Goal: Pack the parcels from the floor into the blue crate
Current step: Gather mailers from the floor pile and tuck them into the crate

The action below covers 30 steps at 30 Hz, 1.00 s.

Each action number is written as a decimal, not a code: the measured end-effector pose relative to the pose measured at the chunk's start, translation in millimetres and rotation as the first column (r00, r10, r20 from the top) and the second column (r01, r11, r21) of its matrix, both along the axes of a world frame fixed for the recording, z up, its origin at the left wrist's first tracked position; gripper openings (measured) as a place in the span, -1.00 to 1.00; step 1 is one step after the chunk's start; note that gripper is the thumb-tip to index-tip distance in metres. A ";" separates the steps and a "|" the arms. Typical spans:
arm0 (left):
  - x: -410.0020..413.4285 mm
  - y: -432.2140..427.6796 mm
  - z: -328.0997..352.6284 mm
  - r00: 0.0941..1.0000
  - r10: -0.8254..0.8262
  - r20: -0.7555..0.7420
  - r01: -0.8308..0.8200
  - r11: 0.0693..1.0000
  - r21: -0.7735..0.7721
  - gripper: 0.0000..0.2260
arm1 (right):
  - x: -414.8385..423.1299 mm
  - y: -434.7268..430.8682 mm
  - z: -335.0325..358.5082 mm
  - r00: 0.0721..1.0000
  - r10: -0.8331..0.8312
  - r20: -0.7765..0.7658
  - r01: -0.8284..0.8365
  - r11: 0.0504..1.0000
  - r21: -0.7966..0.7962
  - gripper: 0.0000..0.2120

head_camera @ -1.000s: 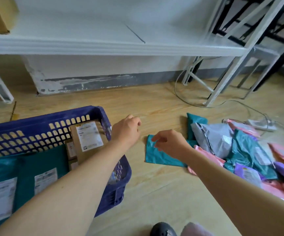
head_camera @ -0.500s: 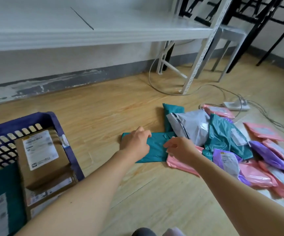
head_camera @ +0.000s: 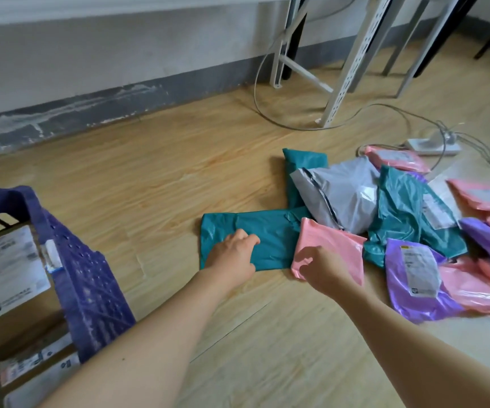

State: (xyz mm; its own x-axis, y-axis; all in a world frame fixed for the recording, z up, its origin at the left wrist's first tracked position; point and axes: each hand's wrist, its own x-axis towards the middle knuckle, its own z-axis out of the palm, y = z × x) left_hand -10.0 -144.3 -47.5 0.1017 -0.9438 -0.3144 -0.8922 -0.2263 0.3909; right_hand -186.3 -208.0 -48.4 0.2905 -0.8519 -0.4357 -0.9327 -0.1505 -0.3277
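The left hand sits on the near-left end of the teal parcel, fingers curled down into the film as if bunching it. The right hand curls round the near corner of the pink parcel, thumb and fingers seeming to pinch its edge. Both parcels lie flat on the floor, and the pink one overlaps the teal one's 3 o'clock end. A grey parcel at 1 o'clock rests across the teal one's far corner and belongs to a pile spreading toward 3 o'clock. The crate stands at 8 o'clock from the hands, well apart, with boxes inside.

The step looks like a two-handed pick-up, one parcel per hand. The film looks slick and slack, so each hand probably needs a real fold of it between thumb and fingers, since a grip on the surface alone would likely slip. The pink parcel lies on top, so it should come up first. Then the teal one can be drawn toward 7 o'clock, low and flat, to slide out from under the grey parcel without dragging the pile. After that comes a swing to 8 o'clock to lay them flat beside the boxes. How much room is left there is out of frame.
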 end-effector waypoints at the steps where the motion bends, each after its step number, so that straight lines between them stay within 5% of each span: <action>1: -1.0 -4.6 -6.0 1.000 0.002 -0.004 -0.002 1.000 0.009 -0.54 | 0.2 -3.9 -6.2 1.000 0.009 -0.013 -0.009 1.000 0.012 -0.67; 15: -15.8 -27.4 -78.4 0.998 -0.018 -0.060 0.027 0.988 0.153 -0.55 | 8.9 -35.0 -106.0 0.957 0.181 -0.227 -0.125 0.962 0.241 -0.46; 24: -13.6 -28.7 -88.1 0.998 0.003 -0.066 0.010 0.983 0.186 -0.58 | 5.2 -22.7 -118.0 0.895 0.295 -0.335 -0.230 0.948 0.221 -0.35; 30: -16.4 -25.3 -83.7 0.996 0.021 -0.085 -0.007 0.988 0.157 -0.57 | 0.8 -7.6 -113.7 0.896 0.276 -0.348 -0.231 0.959 0.165 -0.44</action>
State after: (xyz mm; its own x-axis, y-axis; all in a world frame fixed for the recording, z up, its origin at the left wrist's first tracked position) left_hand -26.3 -169.6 -131.3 0.0806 -0.8808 -0.4665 -0.8532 -0.3030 0.4246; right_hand -185.5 -215.6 -162.1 0.2919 -0.7077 -0.6434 -0.9252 -0.3794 -0.0025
